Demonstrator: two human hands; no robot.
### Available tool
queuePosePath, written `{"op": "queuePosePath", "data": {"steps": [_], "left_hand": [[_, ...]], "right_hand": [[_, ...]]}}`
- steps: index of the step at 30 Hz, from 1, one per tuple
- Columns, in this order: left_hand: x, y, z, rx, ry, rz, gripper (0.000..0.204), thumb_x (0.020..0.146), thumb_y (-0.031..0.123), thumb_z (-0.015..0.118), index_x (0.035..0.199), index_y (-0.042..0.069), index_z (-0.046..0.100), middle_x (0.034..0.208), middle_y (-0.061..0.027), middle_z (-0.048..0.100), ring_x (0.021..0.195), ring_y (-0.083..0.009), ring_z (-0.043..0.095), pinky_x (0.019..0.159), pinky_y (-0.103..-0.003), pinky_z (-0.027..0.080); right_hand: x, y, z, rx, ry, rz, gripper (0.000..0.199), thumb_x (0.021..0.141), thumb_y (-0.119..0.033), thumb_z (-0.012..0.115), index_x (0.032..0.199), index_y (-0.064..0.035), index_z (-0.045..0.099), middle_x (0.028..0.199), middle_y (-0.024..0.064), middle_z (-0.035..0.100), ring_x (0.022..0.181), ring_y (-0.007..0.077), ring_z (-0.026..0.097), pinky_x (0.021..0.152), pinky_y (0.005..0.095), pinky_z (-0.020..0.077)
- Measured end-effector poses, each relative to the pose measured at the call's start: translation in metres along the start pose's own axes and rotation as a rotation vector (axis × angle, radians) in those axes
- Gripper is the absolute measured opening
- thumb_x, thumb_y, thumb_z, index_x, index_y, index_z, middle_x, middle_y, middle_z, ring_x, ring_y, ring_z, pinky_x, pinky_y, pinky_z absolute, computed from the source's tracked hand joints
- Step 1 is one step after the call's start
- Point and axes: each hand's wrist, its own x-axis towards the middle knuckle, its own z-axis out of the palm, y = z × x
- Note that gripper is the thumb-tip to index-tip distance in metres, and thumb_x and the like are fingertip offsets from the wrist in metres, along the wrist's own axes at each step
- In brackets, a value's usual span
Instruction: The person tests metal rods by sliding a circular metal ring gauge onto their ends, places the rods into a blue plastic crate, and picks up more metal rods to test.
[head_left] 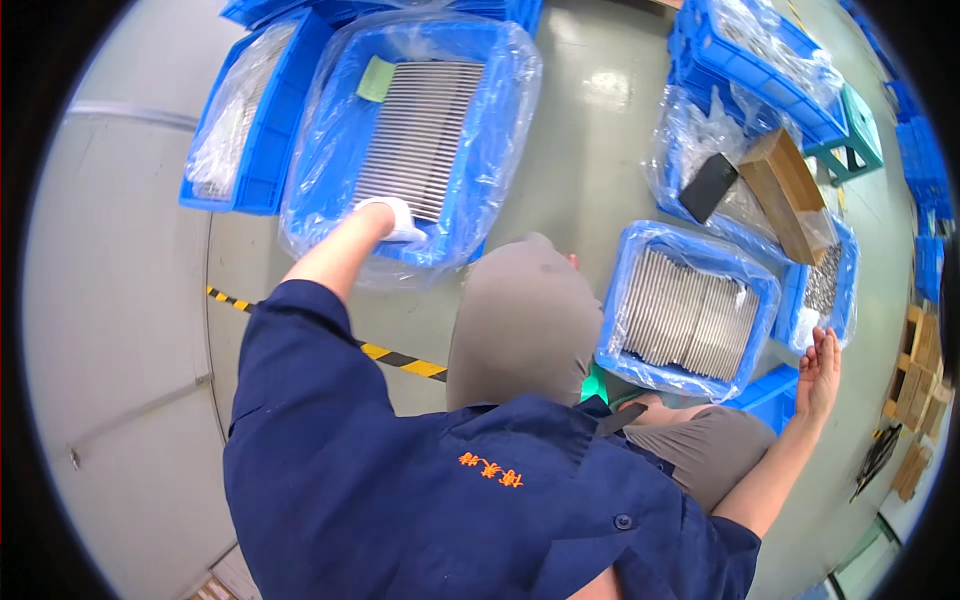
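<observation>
My left hand (398, 219), in a white glove, reaches into a large blue bin (305, 150) lined with clear plastic. It is at the near end of a stack of thin metal rods or strips (420, 135) laid side by side. Its fingers do not show clearly, so what they grip cannot be made out. Bare and apart from any object, my right hand (820, 378) is raised at the right with its fingers stretched out. Left of it, a second lined blue bin (612, 300) holds similar metal pieces (690, 312) in rows.
A green paper slip (376, 79) lies in the large bin. Another blue crate (262, 150) stands left of it. At the right are a small bin of metal parts (823, 282), an open cardboard box (785, 195), a black box (708, 187) and a green stool (858, 130). Striped tape (400, 360) marks the floor.
</observation>
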Motion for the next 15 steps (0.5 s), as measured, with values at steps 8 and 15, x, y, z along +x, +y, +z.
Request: {"op": "queuePosePath", "data": {"steps": [8, 15], "left_hand": [[0.08, -0.067, 0.051, 0.286, -0.013, 0.251, 0.049, 0.076, 0.046, 0.042, 0.115, 0.017, 0.048, 0.122, -0.011, 0.042, 0.113, -0.0278, 0.038, 0.094, -0.037, 0.031], [0.029, 0.004, -0.017, 0.218, -0.388, -0.125, 0.055, 0.08, 0.05, 0.037, 0.112, 0.007, 0.049, 0.117, -0.0126, 0.047, 0.106, -0.0243, 0.046, 0.091, -0.035, 0.035]], "right_hand": [[-0.006, -0.01, 0.011, 0.061, 0.043, 0.007, 0.026, 0.082, -0.016, 0.053, 0.106, -0.0062, 0.048, 0.095, 0.007, 0.058, 0.063, 0.0073, 0.05, 0.056, 0.0181, 0.0413], [-0.025, -0.021, 0.01, 0.174, 0.051, -0.017, 0.025, 0.08, -0.019, 0.056, 0.101, -0.0059, 0.051, 0.091, 0.0053, 0.058, 0.064, 0.0056, 0.052, 0.056, 0.0179, 0.0442]]}}
